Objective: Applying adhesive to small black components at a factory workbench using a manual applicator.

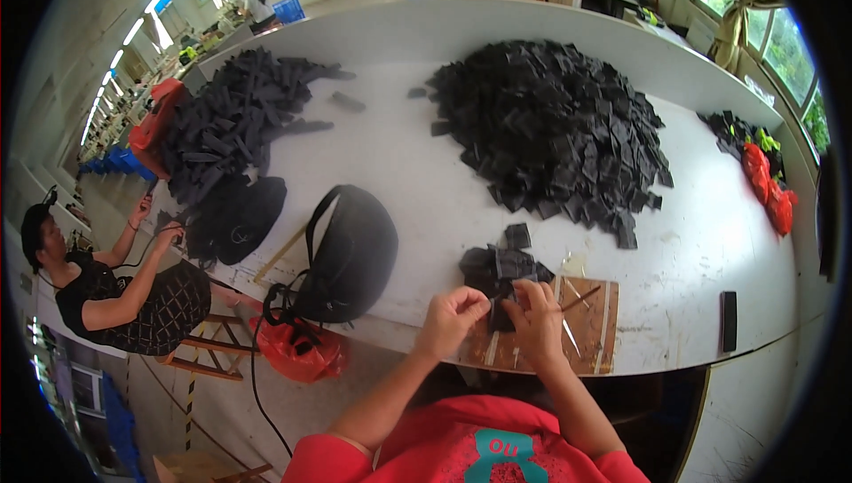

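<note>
Left hand (451, 316): pinched on black fabric piece (502, 306).
Right hand (535, 316): gripping same piece.
Small pile (499, 267): 12 o'clock, touching.
Wooden board (593, 334): underneath.

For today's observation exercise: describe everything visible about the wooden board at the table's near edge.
The wooden board is a flat brown rectangle lying at the white table's near edge. Pale strips cross its surface, and a thin stick lies on it. A small stack of black fabric pieces overlaps its far left corner. Both hands, left hand and right hand, work above its left part.

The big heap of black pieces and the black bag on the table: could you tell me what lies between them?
In the head view, bare white table separates the black bag from the big heap.
</note>
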`<state>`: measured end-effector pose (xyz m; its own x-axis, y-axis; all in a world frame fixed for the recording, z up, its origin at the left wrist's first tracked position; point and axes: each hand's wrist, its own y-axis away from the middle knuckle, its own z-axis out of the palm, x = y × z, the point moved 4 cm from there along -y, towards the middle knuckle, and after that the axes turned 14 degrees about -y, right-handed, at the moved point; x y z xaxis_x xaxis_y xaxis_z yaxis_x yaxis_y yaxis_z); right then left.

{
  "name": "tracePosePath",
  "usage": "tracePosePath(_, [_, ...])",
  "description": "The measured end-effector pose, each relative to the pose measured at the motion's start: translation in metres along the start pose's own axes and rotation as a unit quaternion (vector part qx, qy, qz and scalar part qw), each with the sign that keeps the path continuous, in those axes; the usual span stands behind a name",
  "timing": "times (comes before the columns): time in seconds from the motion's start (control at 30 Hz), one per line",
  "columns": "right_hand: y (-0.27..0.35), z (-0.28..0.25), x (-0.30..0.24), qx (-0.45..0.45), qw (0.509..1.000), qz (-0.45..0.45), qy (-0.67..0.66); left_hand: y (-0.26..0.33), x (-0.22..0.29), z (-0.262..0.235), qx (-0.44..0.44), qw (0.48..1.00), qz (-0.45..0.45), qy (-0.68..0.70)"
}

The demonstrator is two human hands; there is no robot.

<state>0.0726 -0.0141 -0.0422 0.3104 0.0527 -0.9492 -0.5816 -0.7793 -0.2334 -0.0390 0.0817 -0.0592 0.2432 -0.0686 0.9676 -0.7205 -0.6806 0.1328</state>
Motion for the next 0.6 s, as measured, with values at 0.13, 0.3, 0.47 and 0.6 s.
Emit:
tracePosePath(0.13, [0.011,-0.007,-0.024,0.038,0.998,-0.046,0.018,0.011,0.022,0.012,0.052,0.997,0.065,0.000])
tracePosePath(0.3, [0.020,-0.013,-0.045,0.064,0.997,-0.037,-0.027,0.018,0.040,0.021,0.003,0.997,0.068,0.022])
tracePosePath(0.47, [0.025,-0.023,-0.050,0.062,0.996,-0.065,0.016,0.023,0.038,0.032,0.003,0.997,0.072,-0.007])
tracePosePath(0.6, [0.023,-0.019,-0.055,0.037,0.975,-0.141,0.169,0.032,0.052,0.035,0.173,0.929,0.219,-0.241])
